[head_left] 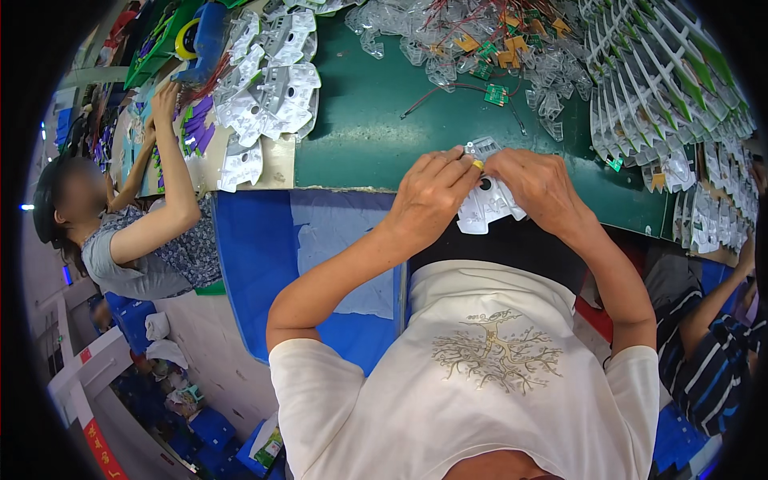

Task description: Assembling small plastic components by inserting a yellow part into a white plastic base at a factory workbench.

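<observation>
A white moulded plastic shell with a dark round hole is held over the front edge of the green tabletop. My left hand grips its left side, a yellow ring on one finger. On the other side my right hand has its fingers bent and closed on the shell's upper right edge. Both sets of fingertips meet close together there, so any small part between them is hidden. Just beyond my hands lies a small green circuit board with thin wires.
Clear plastic pieces, circuit boards and red wires are heaped at the back. Stacked white-and-green shells line the right; more shells lie left. A blue bin stands below the table's edge. A co-worker works at left, another person sits right.
</observation>
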`<state>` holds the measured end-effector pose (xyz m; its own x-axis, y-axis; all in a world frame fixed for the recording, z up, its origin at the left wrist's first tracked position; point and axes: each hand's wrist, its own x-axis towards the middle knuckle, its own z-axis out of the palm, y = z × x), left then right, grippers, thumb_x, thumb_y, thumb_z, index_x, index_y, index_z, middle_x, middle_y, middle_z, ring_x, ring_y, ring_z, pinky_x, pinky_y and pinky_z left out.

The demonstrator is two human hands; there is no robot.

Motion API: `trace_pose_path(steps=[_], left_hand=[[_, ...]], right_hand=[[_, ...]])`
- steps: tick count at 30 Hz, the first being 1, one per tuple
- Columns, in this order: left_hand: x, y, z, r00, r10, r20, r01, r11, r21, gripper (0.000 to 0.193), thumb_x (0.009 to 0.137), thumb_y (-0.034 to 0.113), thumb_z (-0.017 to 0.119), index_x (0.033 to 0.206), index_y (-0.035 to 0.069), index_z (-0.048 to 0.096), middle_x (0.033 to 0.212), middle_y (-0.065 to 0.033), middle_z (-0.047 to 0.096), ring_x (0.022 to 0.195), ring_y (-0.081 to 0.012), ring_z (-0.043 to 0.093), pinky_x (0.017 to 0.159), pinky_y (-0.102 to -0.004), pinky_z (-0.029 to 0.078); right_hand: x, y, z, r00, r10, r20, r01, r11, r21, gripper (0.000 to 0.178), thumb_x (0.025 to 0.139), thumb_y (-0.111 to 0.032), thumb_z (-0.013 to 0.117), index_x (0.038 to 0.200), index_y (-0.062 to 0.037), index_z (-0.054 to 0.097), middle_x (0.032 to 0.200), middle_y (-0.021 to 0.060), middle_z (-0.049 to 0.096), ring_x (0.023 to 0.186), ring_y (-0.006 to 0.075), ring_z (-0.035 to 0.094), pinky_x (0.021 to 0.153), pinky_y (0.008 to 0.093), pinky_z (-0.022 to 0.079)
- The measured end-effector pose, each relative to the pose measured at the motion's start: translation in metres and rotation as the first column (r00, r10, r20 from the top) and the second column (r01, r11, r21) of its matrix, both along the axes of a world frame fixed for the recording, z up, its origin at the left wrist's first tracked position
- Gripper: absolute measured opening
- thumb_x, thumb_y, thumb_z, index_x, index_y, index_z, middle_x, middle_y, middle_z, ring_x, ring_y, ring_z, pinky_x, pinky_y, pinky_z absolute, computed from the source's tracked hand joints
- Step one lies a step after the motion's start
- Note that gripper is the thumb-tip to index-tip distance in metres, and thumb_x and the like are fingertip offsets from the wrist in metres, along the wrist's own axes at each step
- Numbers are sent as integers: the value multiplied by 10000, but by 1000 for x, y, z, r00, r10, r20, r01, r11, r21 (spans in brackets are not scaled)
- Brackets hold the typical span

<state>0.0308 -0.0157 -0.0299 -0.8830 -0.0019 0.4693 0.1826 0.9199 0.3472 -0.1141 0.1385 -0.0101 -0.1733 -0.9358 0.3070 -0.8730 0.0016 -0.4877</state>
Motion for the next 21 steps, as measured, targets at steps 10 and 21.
trace_pose_path(steps=[10,21], left_hand=[[-1,16,-19,976,169,-134,-96,898,429,495,713,-58,790,1183,14,651,900,-97,699,855,-281,656,731,-374,511],[-7,2,-13,999,-36,-36,49,894,446,599,785,-62,710,1352,62,559,1079,-79,707,921,-296,585,840,-398,464]], right_hand=[[3,11,9,968,-212,133,206,977,57,194,800,-155,765,914,-29,671,933,104,615,805,315,658,664,403,522],[4,23,17,974,-175,146,145,969,199,357,781,-300,809,986,-23,715,928,126,599,773,329,665,665,422,534]])
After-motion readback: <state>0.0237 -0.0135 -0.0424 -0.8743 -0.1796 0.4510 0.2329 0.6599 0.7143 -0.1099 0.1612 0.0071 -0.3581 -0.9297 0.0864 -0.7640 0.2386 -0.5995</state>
